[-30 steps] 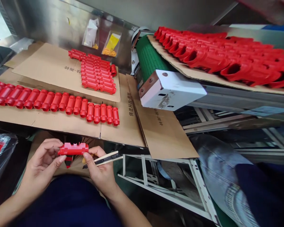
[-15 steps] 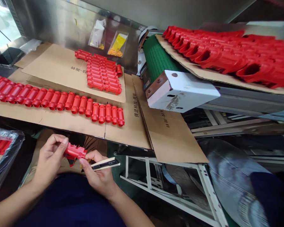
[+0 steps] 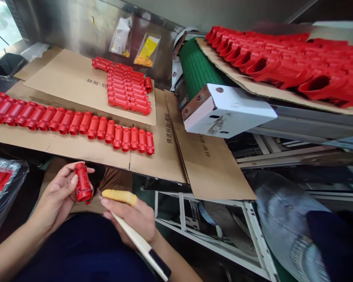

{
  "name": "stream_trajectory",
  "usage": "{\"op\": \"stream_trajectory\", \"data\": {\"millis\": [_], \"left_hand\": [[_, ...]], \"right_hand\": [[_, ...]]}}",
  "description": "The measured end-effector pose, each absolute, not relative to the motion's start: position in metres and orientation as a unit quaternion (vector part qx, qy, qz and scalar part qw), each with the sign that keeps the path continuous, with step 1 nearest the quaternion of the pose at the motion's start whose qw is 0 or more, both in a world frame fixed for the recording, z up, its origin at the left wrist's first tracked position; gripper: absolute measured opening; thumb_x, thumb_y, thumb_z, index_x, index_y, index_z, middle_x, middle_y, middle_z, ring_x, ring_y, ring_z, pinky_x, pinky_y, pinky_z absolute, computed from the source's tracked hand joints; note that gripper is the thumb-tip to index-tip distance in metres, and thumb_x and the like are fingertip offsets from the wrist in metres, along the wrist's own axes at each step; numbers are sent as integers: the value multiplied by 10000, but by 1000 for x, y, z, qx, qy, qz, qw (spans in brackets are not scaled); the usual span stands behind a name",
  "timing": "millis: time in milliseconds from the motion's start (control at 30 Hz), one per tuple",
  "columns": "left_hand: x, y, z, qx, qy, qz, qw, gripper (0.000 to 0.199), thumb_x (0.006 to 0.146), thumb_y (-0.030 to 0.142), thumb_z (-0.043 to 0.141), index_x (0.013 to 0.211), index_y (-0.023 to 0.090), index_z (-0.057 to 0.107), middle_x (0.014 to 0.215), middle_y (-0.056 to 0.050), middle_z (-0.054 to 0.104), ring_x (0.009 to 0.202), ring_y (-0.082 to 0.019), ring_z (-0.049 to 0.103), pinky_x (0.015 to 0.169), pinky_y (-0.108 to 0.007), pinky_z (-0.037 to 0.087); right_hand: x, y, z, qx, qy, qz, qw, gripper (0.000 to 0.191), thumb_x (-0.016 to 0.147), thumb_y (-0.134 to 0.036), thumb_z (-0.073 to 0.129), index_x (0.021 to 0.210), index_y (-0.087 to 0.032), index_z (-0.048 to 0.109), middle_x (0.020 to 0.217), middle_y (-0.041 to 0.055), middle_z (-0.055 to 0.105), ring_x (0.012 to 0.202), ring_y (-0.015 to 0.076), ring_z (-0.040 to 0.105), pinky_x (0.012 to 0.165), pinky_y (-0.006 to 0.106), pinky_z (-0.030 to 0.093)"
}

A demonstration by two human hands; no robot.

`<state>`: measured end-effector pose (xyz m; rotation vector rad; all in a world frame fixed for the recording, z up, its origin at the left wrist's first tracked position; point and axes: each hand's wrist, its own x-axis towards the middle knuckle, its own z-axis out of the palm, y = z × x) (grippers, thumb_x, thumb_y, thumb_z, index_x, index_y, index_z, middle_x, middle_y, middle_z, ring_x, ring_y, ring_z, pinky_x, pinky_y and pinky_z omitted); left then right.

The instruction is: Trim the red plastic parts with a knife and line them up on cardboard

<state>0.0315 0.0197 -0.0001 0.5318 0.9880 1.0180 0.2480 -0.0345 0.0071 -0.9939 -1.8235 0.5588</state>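
Observation:
My left hand (image 3: 57, 194) is closed around a red plastic tubular part (image 3: 82, 183), held nearly upright above my lap. My right hand (image 3: 132, 215) grips a white-handled craft knife (image 3: 139, 244); its dark blade tip points at the red part from the right, close to it. A yellow finger cot covers the index finger. Beyond my hands, a long row of similar red parts (image 3: 93, 127) lies side by side on cardboard. A smaller group of red parts (image 3: 128, 89) is packed together on another cardboard sheet (image 3: 59, 76) behind it.
To the right, a conveyor with a green belt (image 3: 200, 68) carries many red parts (image 3: 282, 62) on cardboard. Two small plastic bags (image 3: 147, 51) rest near the metal wall. A plastic-lined bin (image 3: 8, 196) stands at left. Another person's denim-clad leg (image 3: 282, 227) is at right.
The red part has turned from lying sideways between both hands to nearly upright in my left hand. My right hand has let go of it and swung the knife's blade toward it.

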Motion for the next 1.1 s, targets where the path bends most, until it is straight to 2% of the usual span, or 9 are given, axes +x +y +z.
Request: {"op": "stream_trajectory", "data": {"millis": [100,167,233,467,633,733,900,1100], "left_hand": [[34,17,3,210,447,464,735,465,830,395,933,1233,227,772,1138,-111,813,805,-204,761,730,-295,649],[37,16,5,197,453,473,730,437,848,360,925,1238,230,778,1033,-80,816,810,-188,764,737,-259,644],[38,17,6,199,455,483,721,391,861,332,920,1210,229,777,1013,-66,817,803,-171,766,739,-238,643],[38,21,0,230,441,495,713,365,842,343,942,1135,224,758,918,-47,811,717,-151,766,673,-217,649],[38,20,-2,242,438,487,715,386,835,366,948,1145,233,761,934,-42,815,720,-155,777,675,-227,659],[37,19,-1,234,438,489,717,397,837,362,946,1164,237,758,943,-41,817,693,-144,764,692,-238,665],[36,17,-3,212,444,493,718,406,819,336,964,1155,215,773,967,-49,813,741,-128,763,703,-192,645],[34,18,-4,235,445,484,716,407,837,377,944,1169,236,754,948,-46,798,708,-143,749,685,-237,653]], "right_hand": [[244,-32,1,-360,-742,211,524,454,998,-82,757,1431,-214,720,1251,112,826,1027,202,839,916,269,723],[239,-27,-6,-348,-734,212,543,371,1014,-97,740,1371,-198,753,1238,127,816,990,191,837,879,258,729],[236,-23,-9,-346,-728,225,547,308,1030,-95,712,1318,-190,768,1255,139,795,974,179,830,847,249,728],[235,-20,-7,-311,-751,232,535,318,1062,-152,693,1378,-175,717,1178,142,828,1061,217,825,946,326,721],[234,-20,-8,-312,-752,236,531,293,1051,-133,700,1341,-149,736,1180,148,833,1081,223,828,966,319,711],[235,-21,-6,-328,-744,243,529,269,1052,-137,696,1315,-173,744,1143,116,847,1060,207,829,952,300,709],[237,-22,-2,-339,-735,263,525,246,1058,-175,703,1298,-179,754,1151,109,850,1072,205,822,959,294,701],[237,-20,1,-319,-749,256,521,260,1068,-166,678,1323,-171,733,1141,124,848,1063,209,822,949,307,704]]}}
